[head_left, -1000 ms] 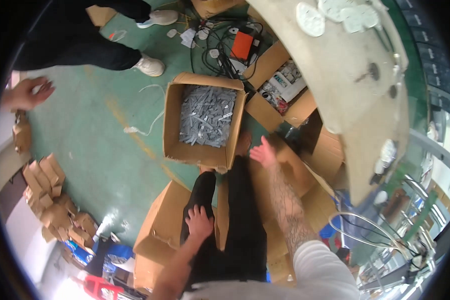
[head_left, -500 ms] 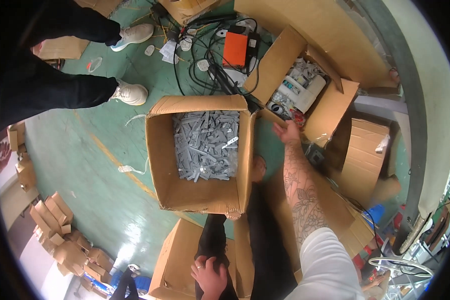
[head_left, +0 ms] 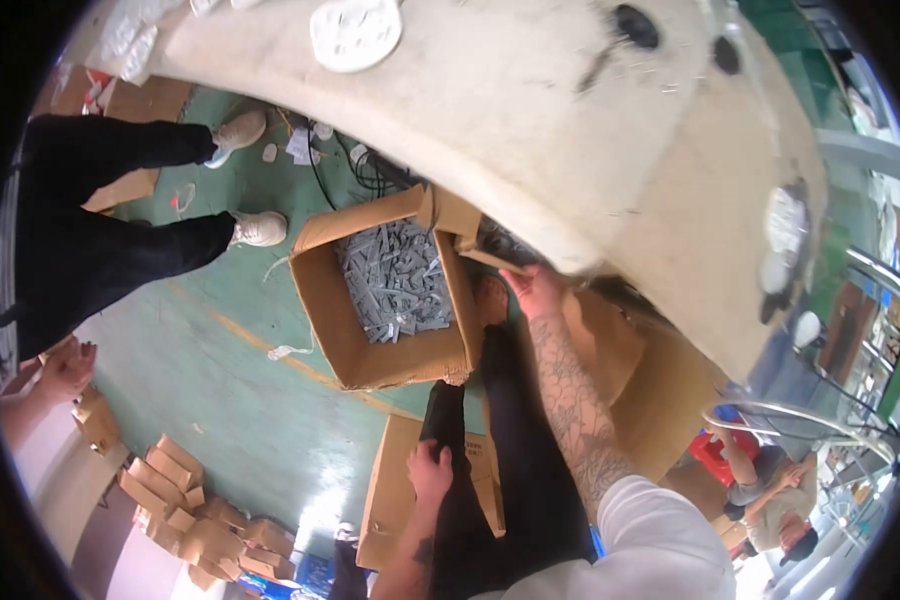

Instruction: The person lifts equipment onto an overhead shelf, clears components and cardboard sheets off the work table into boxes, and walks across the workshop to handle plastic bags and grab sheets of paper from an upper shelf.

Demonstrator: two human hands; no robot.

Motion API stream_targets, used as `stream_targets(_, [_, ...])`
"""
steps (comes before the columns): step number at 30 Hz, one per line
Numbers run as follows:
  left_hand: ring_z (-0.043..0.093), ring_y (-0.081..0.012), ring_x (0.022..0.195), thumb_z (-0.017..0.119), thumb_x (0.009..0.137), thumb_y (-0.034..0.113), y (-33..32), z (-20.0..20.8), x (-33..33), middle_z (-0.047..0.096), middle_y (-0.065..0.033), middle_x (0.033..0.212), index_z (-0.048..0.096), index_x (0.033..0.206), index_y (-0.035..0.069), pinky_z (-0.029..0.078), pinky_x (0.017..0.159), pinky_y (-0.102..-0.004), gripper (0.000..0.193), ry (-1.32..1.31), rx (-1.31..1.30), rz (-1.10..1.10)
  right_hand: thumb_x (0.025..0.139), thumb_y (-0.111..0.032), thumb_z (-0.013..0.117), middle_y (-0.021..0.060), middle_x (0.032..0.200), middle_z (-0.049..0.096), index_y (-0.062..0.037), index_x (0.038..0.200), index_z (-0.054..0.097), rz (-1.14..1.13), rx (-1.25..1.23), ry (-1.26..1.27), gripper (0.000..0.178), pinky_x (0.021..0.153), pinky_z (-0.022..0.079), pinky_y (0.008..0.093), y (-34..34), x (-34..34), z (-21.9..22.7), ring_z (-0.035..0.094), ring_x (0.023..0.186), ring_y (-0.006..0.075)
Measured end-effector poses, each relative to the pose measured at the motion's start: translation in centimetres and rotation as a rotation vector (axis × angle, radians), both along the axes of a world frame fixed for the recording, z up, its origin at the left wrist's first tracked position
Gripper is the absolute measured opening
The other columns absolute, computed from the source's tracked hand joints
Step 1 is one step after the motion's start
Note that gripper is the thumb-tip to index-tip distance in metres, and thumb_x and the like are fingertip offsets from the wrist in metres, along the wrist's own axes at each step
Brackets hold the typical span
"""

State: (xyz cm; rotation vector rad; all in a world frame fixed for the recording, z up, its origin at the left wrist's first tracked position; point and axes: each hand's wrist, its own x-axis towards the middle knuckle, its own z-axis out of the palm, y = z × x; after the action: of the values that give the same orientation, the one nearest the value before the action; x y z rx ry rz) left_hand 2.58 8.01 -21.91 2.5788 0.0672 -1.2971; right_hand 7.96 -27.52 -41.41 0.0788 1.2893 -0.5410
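Right of centre, the right hand [head_left: 538,290] touched a cardboard flap [head_left: 486,259], whether pinching unclear; lower centre, the left hand [head_left: 430,470], fingers loosely bent, lay on a trouser leg [head_left: 447,415]. The carton [head_left: 400,364] of grey strips [head_left: 395,280] stood centre-left.

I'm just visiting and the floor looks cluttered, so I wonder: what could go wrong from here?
The right hand is at a cardboard flap, close in this view to the tabletop, so it might bump it. The open carton of loose grey pieces sits right beside that flap; a hard tug could jostle and spill it. Black cables on the floor near a co-worker's shoe might catch a foot.
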Motion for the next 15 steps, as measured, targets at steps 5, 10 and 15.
stream_targets(5, [0.049,-0.0433,0.105,0.062,0.087,0.023,-13.6,3.3,10.1,0.053,-0.0267,0.111,0.050,0.119,-0.005,0.039,0.092,-0.0484,0.044,-0.340,-0.460,-0.162,0.085,0.004,0.045,0.0212,0.101,0.057,0.0035,0.091,0.048,-0.020,0.010,0.026,0.006,0.083,0.058,0.0520,0.7,-4.0,10.4,0.062,0.098,0.0383])
stream_targets(10, [0.040,-0.0466,0.122,0.067,0.082,0.032,-27.0,7.6,18.2,0.044,-0.0304,0.132,0.040,0.131,-0.009,0.034,0.102,-0.0484,0.069,-0.513,-0.591,-0.339,0.086,0.003,0.046,0.0216,0.103,0.056,0.0034,0.092,0.050,0.116,0.001,0.060,0.007,0.078,0.059,0.0501,1.8,-6.5,19.2,0.063,0.091,0.0354])
stream_targets(15, [0.041,-0.0430,0.128,0.074,0.069,0.052,-33.0,8.9,17.8,0.044,-0.0289,0.134,0.036,0.135,-0.008,0.036,0.106,-0.0472,0.096,-0.139,0.122,-0.338,0.086,0.000,0.049,0.0171,0.096,0.058,0.0053,0.093,0.051,0.166,0.071,0.057,0.009,0.071,0.061,0.0461,3.9,-10.4,25.1,0.064,0.082,0.0332])
